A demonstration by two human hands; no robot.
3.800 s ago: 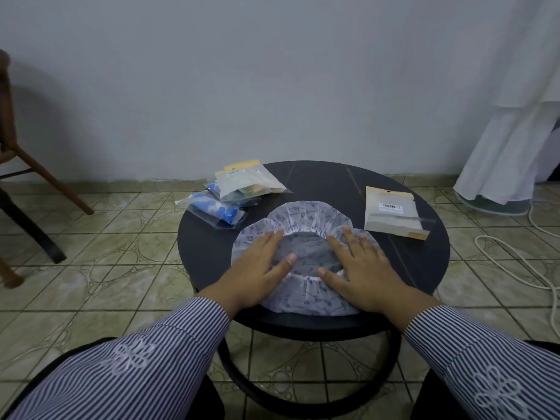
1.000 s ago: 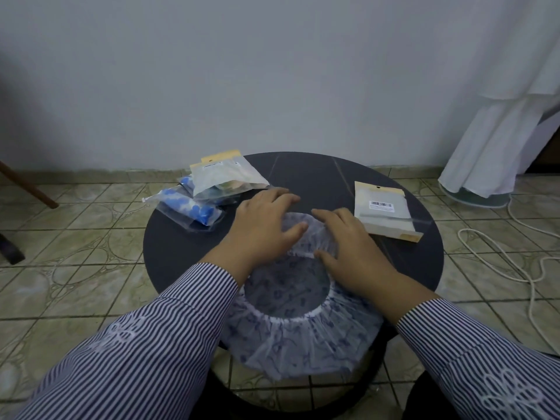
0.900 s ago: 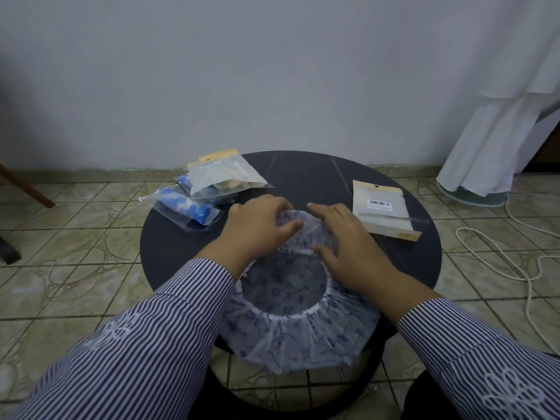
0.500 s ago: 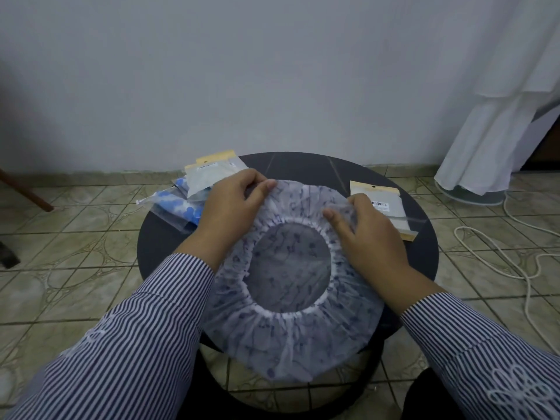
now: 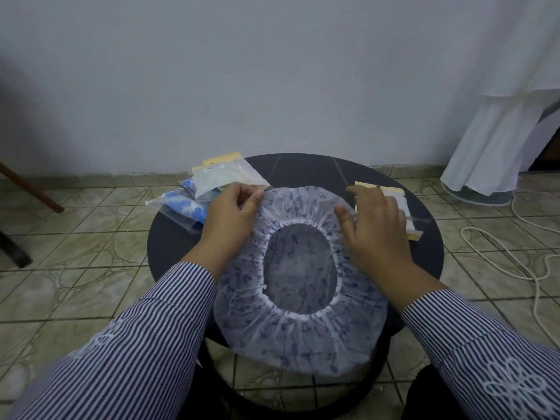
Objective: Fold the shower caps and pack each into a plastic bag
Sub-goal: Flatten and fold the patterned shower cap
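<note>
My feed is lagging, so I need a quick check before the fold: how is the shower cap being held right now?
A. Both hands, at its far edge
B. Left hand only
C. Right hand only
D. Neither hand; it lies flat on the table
A: the left hand and the right hand each grip the far edge of the shower cap, which faces the camera with its opening.

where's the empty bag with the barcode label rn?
Head view: the flat clear plastic bag with the tan header lies on the round black table's right side, mostly hidden behind the right hand.
</note>
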